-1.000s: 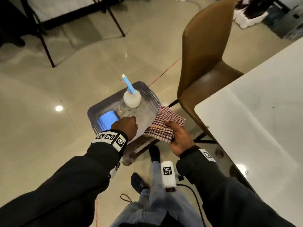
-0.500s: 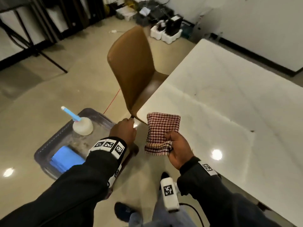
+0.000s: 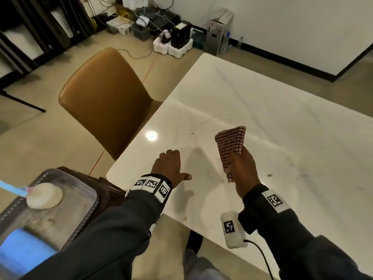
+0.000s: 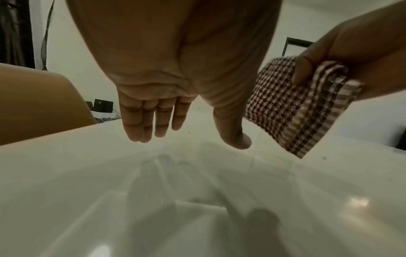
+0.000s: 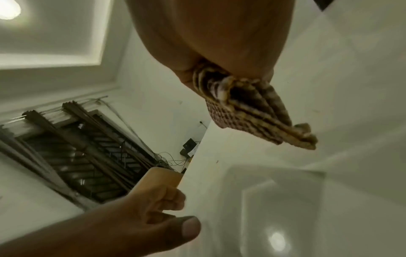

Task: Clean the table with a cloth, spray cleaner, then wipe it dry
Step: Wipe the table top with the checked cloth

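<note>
My right hand (image 3: 242, 166) grips a folded red-and-white checked cloth (image 3: 231, 146) and holds it up a little above the white table (image 3: 262, 110). The same cloth (image 4: 292, 111) hangs to the right in the left wrist view, and the cloth (image 5: 246, 111) shows bunched in my palm in the right wrist view. My left hand (image 3: 169, 164) hovers flat just over the table's near left corner, fingers (image 4: 149, 118) straight and holding nothing. A white spray bottle (image 3: 43, 195) with a blue nozzle stands in a grey tray (image 3: 80, 188) at the lower left.
A brown chair (image 3: 105, 98) stands against the table's left edge. A blue pad (image 3: 24, 247) lies in the tray. Small dark specks (image 3: 269, 175) dot the tabletop. Boxes and cables (image 3: 171, 39) clutter the floor by the far wall.
Both hands moved from the tray over the table. My right hand carried the cloth up above the tabletop, and my left hand spread flat over the near corner.
</note>
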